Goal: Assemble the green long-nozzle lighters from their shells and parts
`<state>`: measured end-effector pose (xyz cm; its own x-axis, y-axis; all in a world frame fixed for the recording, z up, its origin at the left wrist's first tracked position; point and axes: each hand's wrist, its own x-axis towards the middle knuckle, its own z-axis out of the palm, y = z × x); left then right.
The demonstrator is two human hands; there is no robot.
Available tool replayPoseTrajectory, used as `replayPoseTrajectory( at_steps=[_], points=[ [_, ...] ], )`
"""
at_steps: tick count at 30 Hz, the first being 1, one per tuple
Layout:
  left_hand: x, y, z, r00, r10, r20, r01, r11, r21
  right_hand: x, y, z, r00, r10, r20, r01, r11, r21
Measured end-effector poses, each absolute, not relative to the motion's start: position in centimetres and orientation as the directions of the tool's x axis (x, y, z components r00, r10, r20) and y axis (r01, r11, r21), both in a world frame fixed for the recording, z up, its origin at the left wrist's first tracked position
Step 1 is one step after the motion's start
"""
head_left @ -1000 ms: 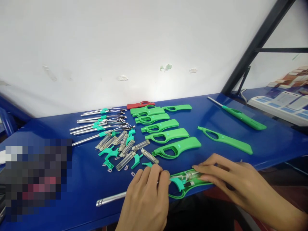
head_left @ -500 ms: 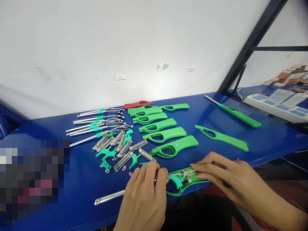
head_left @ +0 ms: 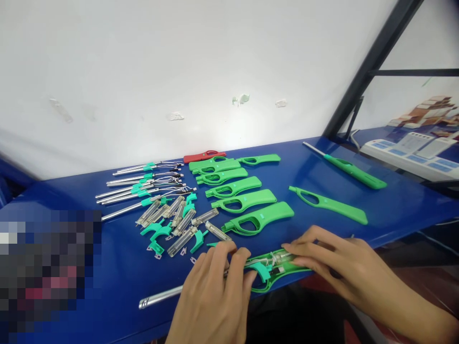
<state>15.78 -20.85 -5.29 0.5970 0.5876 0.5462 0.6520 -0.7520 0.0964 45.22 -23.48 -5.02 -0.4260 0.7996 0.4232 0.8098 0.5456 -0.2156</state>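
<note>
An opened green lighter body (head_left: 272,272) lies at the near edge of the blue table (head_left: 401,205), with its clear inner parts showing and a teal trigger (head_left: 263,271) set in it. Its silver metal tube (head_left: 159,296) points to the left. My left hand (head_left: 213,296) rests over the joint of tube and body, fingers curled and pressing down on it. My right hand (head_left: 344,270) lies flat on the handle end of the body, its fingers stretched along it and pressing on the clear part.
A row of green lighter shells (head_left: 244,198) lies behind the hands, with a red one (head_left: 204,156) at the back. Left of them are silver tubes with wires (head_left: 143,186), clear fuel tanks (head_left: 179,217) and teal triggers. A finished green lighter (head_left: 353,172) and a single shell (head_left: 330,205) lie at the right.
My left fingers have crept a little to the right along the joint towards the teal trigger. My right hand has stayed in place.
</note>
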Motion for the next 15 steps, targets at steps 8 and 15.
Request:
replayPoseTrajectory(
  at_steps=[8,15],
  points=[
    [15.85,-21.0,-6.14,0.583,0.571,0.578,0.641,-0.761,0.106,45.19,-23.52,-4.99,-0.413,0.805,0.426,0.811,0.538,-0.231],
    [16.37,-21.41,-5.41,0.514,0.599,0.614,0.643,-0.743,0.186,45.27,-23.48,-5.1,-0.424,0.797,0.431,0.812,0.545,-0.208]
  ],
)
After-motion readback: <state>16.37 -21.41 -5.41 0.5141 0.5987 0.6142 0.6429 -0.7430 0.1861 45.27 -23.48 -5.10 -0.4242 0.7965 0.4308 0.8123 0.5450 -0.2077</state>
